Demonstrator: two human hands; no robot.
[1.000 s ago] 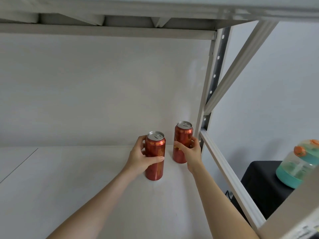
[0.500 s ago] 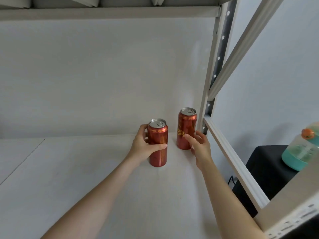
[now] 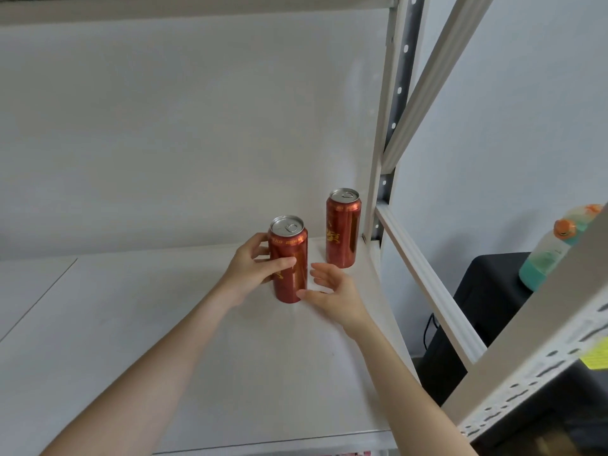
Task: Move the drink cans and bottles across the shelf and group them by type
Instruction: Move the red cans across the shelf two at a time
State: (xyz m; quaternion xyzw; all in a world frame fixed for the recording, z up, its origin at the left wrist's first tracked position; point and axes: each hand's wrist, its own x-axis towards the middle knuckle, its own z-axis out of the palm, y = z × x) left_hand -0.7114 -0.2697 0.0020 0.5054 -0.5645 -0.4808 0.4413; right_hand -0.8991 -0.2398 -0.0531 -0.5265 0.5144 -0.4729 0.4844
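Left hand (image 3: 251,273) gripping upright can (image 3: 293,282), axis vertical

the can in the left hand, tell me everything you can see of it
The can is a tall, slim cylinder of glossy red metal with gold print and a silver lid bearing a pull tab. It is upright, with its base at the white shelf board. The left hand grips its middle, thumb across the front. The open right hand has its thumb tip at the can's lower side.
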